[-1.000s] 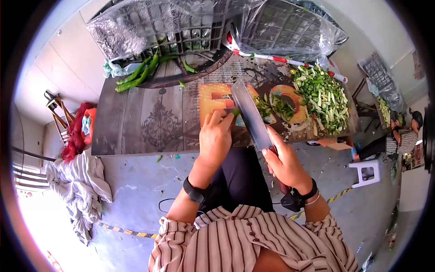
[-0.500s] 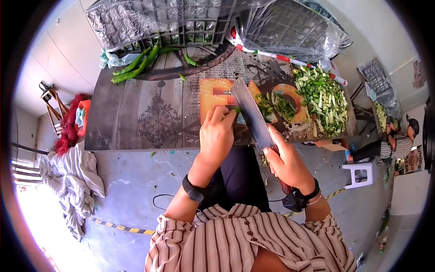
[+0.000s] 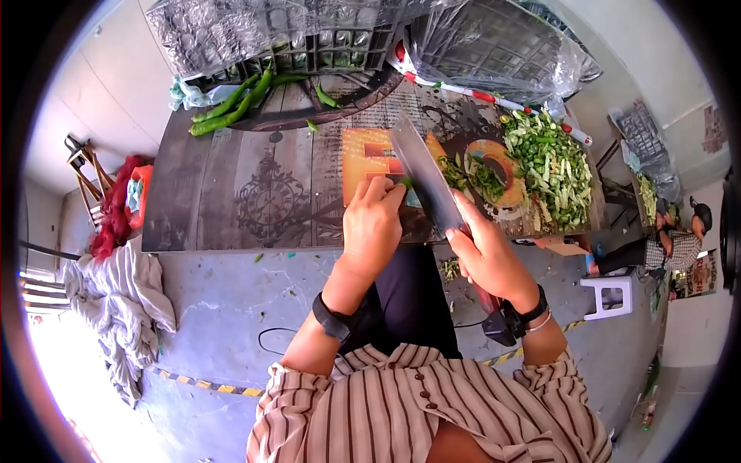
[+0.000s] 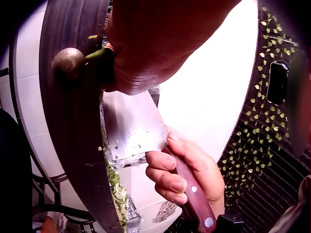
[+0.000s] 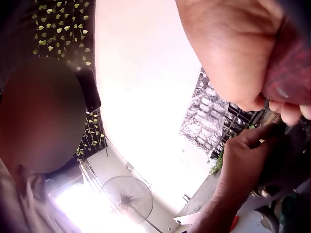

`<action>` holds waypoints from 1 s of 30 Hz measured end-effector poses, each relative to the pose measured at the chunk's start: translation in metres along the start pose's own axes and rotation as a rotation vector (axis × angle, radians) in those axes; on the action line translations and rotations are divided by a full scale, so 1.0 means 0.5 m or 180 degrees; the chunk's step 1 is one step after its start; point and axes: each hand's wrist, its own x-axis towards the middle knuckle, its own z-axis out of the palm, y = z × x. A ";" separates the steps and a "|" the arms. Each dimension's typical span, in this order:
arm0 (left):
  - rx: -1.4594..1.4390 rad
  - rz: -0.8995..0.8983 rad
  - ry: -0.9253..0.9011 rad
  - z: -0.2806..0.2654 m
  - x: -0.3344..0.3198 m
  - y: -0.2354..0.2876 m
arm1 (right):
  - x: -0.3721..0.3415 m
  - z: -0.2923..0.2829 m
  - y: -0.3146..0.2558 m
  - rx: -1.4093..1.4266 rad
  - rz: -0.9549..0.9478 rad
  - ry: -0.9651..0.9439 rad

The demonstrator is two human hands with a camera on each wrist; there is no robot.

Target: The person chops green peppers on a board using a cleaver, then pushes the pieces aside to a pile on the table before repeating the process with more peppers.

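Note:
In the head view my left hand [image 3: 372,224] pinches a green pepper piece [image 3: 406,183] near the table's front edge, its stem end showing under the hand in the left wrist view [image 4: 99,54]. My right hand [image 3: 494,262] grips the dark red handle [image 4: 195,196] of a cleaver, whose broad blade [image 3: 426,174] stands tilted just right of the left fingers. Beyond the blade lie small heaps of cut green pieces [image 3: 486,182]. A large pile of chopped pepper [image 3: 546,170] covers the table's right end. Whole green peppers [image 3: 231,113] lie at the back left.
Plastic-wrapped black crates [image 3: 502,54] stand along the back of the table [image 3: 201,185]. A red and white rolled strip [image 3: 486,98] lies before them. On the right are a white stool [image 3: 607,298] and another person [image 3: 673,241]; grey cloth [image 3: 123,301] hangs at left.
The blade's far end has shifted slightly away from me and a little left. Both hands keep their holds. The table's view has shifted slightly left since the earliest frame.

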 end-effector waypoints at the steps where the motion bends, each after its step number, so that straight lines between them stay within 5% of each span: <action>1: 0.0044 -0.0015 0.0004 0.000 0.001 0.002 | -0.008 -0.004 -0.004 -0.0009 0.0006 -0.0005; 19: 0.0056 0.0000 0.0021 -0.001 0.004 0.002 | 0.011 -0.021 -0.008 0.0324 0.0462 -0.0337; 30: 0.0172 0.0213 0.0053 0.004 0.001 -0.006 | 0.107 0.004 0.024 0.0325 0.0024 -0.0064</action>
